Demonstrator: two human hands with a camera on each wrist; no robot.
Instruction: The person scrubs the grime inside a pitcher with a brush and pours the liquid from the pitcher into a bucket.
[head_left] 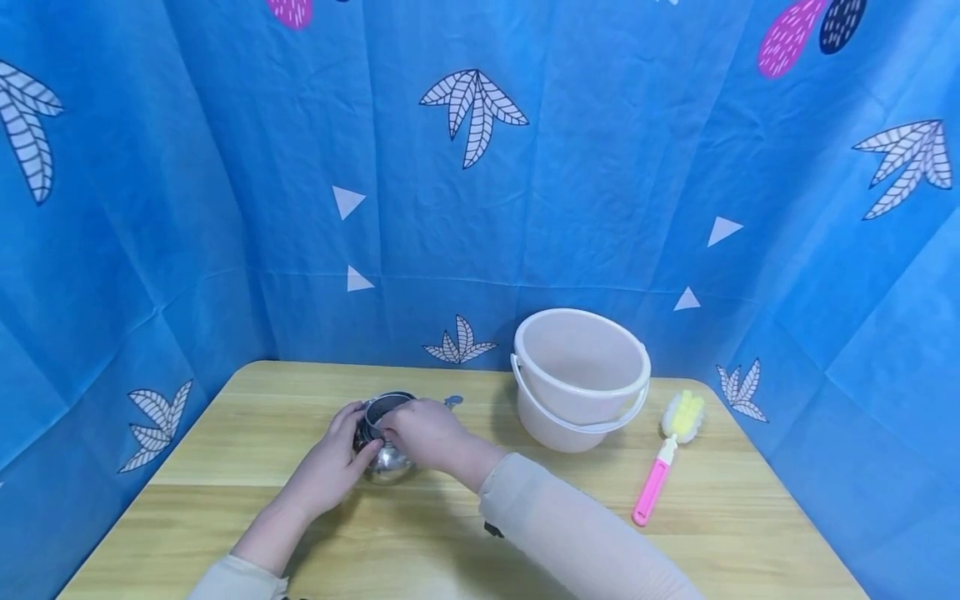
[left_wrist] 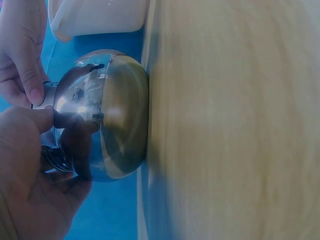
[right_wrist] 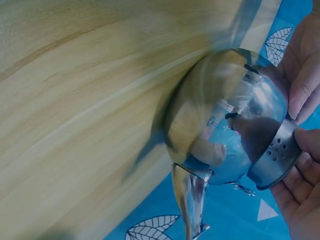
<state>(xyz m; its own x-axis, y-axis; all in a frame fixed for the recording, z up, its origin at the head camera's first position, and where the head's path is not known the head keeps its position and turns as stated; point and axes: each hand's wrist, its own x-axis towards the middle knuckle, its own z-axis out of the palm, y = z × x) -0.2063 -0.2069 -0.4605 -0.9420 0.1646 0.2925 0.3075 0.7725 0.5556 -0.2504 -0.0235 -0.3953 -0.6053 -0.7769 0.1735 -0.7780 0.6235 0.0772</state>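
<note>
A shiny round metal teapot [head_left: 388, 465] stands on the table at left of centre. Its spout [right_wrist: 190, 200] points down in the right wrist view. At the pot's mouth sits a metal strainer [right_wrist: 275, 155] with small holes in its side, partly above the rim. My left hand [head_left: 330, 467] grips the teapot near its neck, thumb on the near side. With thumb and fingers my right hand [head_left: 431, 433] pinches the strainer's rim. The left wrist view shows both hands close together at the neck; the inside of the pot is hidden there.
A white bucket [head_left: 581, 408] with its handle lowered stands at the back, right of the teapot. Farther right lies a brush [head_left: 654, 492] with a pink handle and a yellow and white sponge head. Blue patterned curtain [head_left: 480, 225] surrounds the wooden table [head_left: 420, 542].
</note>
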